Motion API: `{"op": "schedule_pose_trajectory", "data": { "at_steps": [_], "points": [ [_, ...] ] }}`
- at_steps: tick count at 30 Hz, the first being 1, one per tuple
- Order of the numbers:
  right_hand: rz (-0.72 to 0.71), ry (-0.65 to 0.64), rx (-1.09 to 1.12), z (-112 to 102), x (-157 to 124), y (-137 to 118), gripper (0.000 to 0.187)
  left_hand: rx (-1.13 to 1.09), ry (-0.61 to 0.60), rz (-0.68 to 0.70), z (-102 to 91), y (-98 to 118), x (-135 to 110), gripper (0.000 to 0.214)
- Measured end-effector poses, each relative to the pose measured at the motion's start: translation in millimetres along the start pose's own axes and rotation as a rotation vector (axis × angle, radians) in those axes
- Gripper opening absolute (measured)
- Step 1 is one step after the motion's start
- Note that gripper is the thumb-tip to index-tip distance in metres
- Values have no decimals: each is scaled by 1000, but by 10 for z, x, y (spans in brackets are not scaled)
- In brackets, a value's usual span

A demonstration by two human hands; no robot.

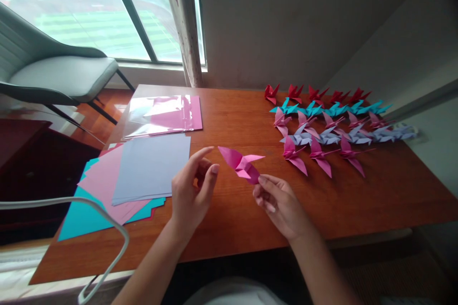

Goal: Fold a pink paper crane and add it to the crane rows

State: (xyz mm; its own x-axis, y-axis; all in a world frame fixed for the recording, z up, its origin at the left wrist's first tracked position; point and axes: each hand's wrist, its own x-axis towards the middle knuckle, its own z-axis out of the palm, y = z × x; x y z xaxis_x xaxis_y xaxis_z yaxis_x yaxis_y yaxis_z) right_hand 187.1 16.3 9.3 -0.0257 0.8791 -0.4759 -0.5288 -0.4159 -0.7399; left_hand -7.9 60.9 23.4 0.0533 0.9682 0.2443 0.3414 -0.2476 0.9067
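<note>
1 brown wooden desk (243,228) fills most of the view, with a grey chair (67,76) beyond its far left corner. Toward the desk's right edge stand 5 rows of folded paper cranes: 5 red cranes (316,96) nearest the far edge, then turquoise cranes (334,109), 5 pale pink cranes (331,121), lavender cranes (328,137) and 3 bright pink cranes (318,153). Along the left edge lies a fanned pile of sheets (153,167), lavender on top; a clear packet (161,112) with pink paper sits by the far left corner. The left hand (191,188) grips nothing, thumb and index finger parted. The right hand (279,200), toward the near edge, pinches 1 wing between thumb and fingers. Between both hands, above the desk, is the held crane (245,167), bright pink, its other wing tip just beside the left index finger.
</note>
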Motion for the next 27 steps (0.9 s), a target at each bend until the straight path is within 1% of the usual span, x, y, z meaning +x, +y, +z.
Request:
{"op": "schedule_pose_trajectory", "data": {
  "at_steps": [2, 4, 6, 8, 10, 12, 15, 16, 18, 20, 22, 24, 27],
  "points": [
    [21, 25, 81, 59, 0, 25, 31, 67, 38, 137, 7, -5, -13, 30],
    [34, 34, 122, 117, -9, 37, 30, 107, 29, 290, 32, -16, -19, 30],
    [48, 36, 147, 169, -25, 44, 30, 130, 11, 415, 67, -31, -25, 31],
    [61, 25, 153, 207, -48, 51, 30, 139, 17, 477, 95, -42, -30, 27],
    [65, -4, 124, 224, -81, 58, 31, 122, 55, 481, 103, -45, -31, 23],
    [66, -50, 50, 216, -123, 62, 34, 73, 73, 408, 89, -38, -25, 16],
    [46, -96, -147, 163, -178, 36, 40, -35, 2, 213, 50, -20, -2, 4],
    [10, -76, -217, 138, -187, 16, 41, -73, -34, 145, 39, -14, 7, 7],
    [-110, 22, -313, 83, -181, -39, 39, -155, -98, 22, 25, 0, 23, 14],
    [-243, 120, -355, 35, -145, -101, 34, -257, -154, -82, 19, 17, 33, 18],
    [-334, 159, -375, 5, -91, -156, 28, -354, -203, -170, 18, 38, 37, 20],
    [-379, 130, -394, 3, -39, -197, 24, -413, -245, -233, 18, 58, 39, 21],
    [-409, 48, -427, 42, 13, -229, 21, -445, -284, -283, 17, 79, 41, 23]
  ]
}}
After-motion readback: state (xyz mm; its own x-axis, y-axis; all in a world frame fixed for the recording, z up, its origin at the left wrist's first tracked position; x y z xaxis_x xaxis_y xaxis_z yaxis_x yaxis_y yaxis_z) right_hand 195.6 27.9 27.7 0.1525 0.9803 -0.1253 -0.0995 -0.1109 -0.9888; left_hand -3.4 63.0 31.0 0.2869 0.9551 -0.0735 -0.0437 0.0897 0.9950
